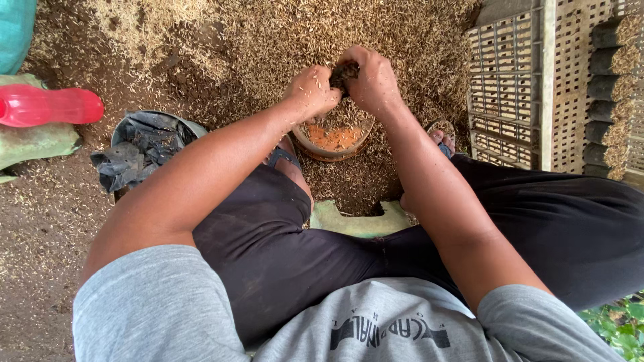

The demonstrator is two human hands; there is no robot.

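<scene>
I sit low over a ground covered in rice husks (268,33). My left hand (310,92) and my right hand (372,79) meet above a small round orange bowl (333,142) that holds husks. Both hands are closed on a small dark bag (343,72) pinched between them, with husks spilling under it. Most of the bag is hidden by my fingers. My knees in dark trousers spread to either side, and my sandalled feet flank the bowl.
A container with bunched black plastic bags (137,151) stands at the left. A red plastic bottle (50,106) lies on a green sack at the far left. A slatted seedling tray (510,94) and a row of filled dark bags (614,87) are at the right. A green low stool (359,221) shows between my legs.
</scene>
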